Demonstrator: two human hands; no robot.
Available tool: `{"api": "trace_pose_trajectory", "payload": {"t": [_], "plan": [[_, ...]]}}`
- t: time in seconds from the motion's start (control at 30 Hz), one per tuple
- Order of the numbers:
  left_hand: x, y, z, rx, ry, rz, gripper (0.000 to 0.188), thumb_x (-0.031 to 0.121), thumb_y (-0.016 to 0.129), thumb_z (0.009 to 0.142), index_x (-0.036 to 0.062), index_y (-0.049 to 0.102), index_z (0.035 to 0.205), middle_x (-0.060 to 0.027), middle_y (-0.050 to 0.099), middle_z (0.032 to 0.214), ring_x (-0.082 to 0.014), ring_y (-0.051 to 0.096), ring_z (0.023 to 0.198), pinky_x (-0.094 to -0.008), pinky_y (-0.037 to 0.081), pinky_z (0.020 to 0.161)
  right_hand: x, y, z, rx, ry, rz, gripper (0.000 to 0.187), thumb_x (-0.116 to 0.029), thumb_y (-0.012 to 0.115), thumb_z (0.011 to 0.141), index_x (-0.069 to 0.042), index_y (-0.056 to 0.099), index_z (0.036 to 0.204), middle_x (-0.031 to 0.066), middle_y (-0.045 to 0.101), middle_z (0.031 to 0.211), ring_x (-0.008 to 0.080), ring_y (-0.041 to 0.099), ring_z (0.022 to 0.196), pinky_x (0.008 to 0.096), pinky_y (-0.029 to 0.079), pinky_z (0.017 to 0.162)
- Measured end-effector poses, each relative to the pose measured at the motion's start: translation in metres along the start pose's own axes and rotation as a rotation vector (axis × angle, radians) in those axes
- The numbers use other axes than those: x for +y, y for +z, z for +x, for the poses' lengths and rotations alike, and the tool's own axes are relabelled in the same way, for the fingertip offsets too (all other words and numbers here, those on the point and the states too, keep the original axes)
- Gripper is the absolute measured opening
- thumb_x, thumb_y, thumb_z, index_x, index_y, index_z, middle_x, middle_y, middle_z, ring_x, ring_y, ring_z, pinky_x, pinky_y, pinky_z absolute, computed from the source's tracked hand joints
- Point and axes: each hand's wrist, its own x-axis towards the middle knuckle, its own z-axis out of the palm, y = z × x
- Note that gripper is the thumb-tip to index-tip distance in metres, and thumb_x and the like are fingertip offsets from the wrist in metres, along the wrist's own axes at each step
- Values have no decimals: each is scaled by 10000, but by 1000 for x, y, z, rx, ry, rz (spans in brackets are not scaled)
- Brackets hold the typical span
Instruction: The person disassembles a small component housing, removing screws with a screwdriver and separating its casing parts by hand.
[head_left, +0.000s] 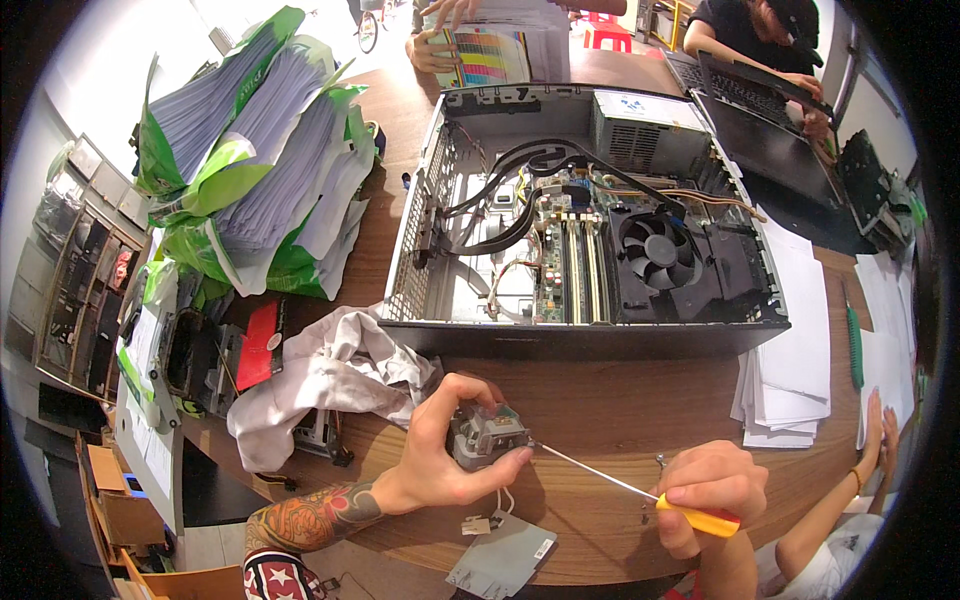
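My left hand [435, 455] closes around a small grey boxy computer part [488, 438], thumb below and fingers curled over the top. A thin white cable with a small pale connector [480, 525] hangs beneath it. My right hand [712, 490] grips a screwdriver with a yellow and red handle [703, 517]. Its long thin shaft [600, 475] points left, and the tip meets or nearly meets the part's right side. Just beyond both hands sits an opened desktop computer case [560, 345], showing a black fan [657, 250], cables, memory slots and a power supply.
A crumpled whitish cloth [330, 385] lies left of my hand, near a red box [262, 345]. Paper stacks in green wrappers [255, 165] rise at far left. White sheets [790, 380] and a green-handled tool [855, 345] lie right. Other people work at a laptop [765, 110], papers and the table's right edge.
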Motion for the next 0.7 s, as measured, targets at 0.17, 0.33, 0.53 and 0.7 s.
{"api": "trace_pose_trajectory", "payload": {"t": [0.17,0.33,0.53,0.7], "plan": [[2,3,3,-12,0,-32,501,144,784,665,32,442,1013,-128,553,984,-157,536,856,-282,443,752,-5,-5,3,-2,13,-29,156,-88,661,787,-33,565,897,73,607,643,147,604,477,251,518,444],[-3,3,6,64,98,0,456,159,798,676,10,489,977,-97,576,859,-153,586,746,-266,469,661,-2,-4,2,37,12,-7,126,-74,647,791,-27,563,873,72,595,617,143,575,456,244,488,435],[-3,3,8,72,74,-41,415,158,785,690,18,533,988,-97,597,869,-171,586,760,-278,464,684,2,-14,-7,186,159,5,132,-19,672,722,-17,555,783,77,602,591,152,549,430,250,428,403],[-4,-3,10,11,-21,-45,348,169,751,723,12,558,966,-105,603,863,-181,595,771,-289,466,697,2,-10,-5,310,526,-53,135,30,643,772,-20,522,742,57,559,562,110,500,462,228,371,437]]}}
